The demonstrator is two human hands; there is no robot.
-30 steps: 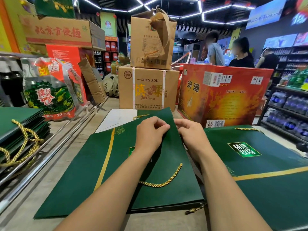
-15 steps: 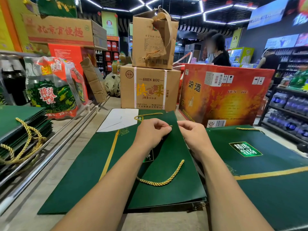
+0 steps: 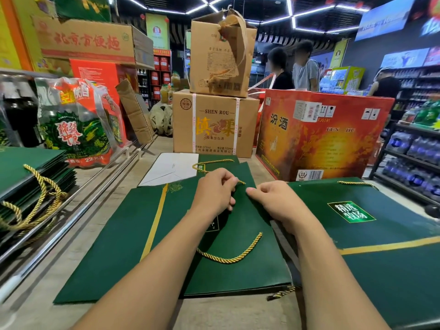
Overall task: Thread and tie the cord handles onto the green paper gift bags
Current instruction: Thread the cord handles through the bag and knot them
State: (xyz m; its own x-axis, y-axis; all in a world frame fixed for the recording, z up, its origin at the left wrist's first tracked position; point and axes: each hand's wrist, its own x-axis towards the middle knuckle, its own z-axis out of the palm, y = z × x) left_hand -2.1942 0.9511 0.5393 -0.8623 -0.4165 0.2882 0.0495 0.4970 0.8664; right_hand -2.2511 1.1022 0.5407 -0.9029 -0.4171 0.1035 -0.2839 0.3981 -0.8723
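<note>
Middle bag (image 3: 114,246) flat on worktop (image 3: 78,225), centre-left. Light, stiff card-like paper, creases if bent hard, so best pressed flat & taken by the top rim near the holes, not mid-panel.

Left hand (image 3: 214,194) at that top rim, fingers curled, pinching gold cord (image 3: 241,182). Soft, twisted, limp, prob. a bit slick, ends apt to fray. Grip close to the tip for threading, then snug the knot w/o tearing the hole.

Right hand (image 3: 273,201) just beside, fingers curled, thumb out toward the left hand. Seems to pinch the bag's top edge; any cord inside the grip hidden.

Looks:
- Stack of bags (image 3: 31,177) far left, dark green, gold handles spilling over the side.
- Middle bag dark matte green w/ gold stripe, one handle loop (image 3: 228,258) already lying across its front.
- Right bag (image 3: 381,270) same green, gold stripe, bright label, cord at its top.
</note>
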